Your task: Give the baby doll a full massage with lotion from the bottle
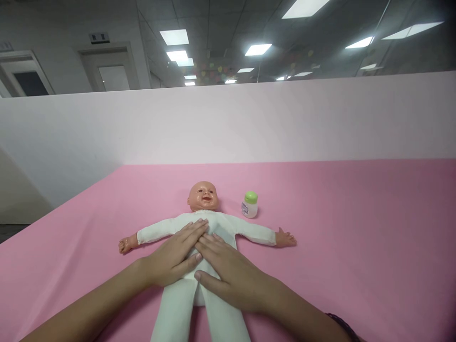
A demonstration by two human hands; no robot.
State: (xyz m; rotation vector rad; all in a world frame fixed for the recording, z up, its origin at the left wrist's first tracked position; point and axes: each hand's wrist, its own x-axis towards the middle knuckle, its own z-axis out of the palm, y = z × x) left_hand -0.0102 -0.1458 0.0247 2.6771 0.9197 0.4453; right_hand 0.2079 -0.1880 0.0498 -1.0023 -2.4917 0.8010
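A baby doll (pixel 228 227) in a white cloth suit lies on its back on the pink surface (pixel 356 228), arms spread, head away from me. My left hand (pixel 176 254) lies flat on the doll's chest and belly, fingers stretched out and together. My right hand (pixel 230 273) rests flat beside it on the doll's belly, fingers extended toward the chest, fingertips nearly touching those of the left. Neither hand holds anything. A dark band shows at my right wrist (pixel 342 325).
A small white bottle with a green cap (pixel 250 204) stands upright on the pink surface just right of the doll's head. A pale pink backdrop wall (pixel 285 118) rises behind the surface. Office ceiling lights and a door show beyond.
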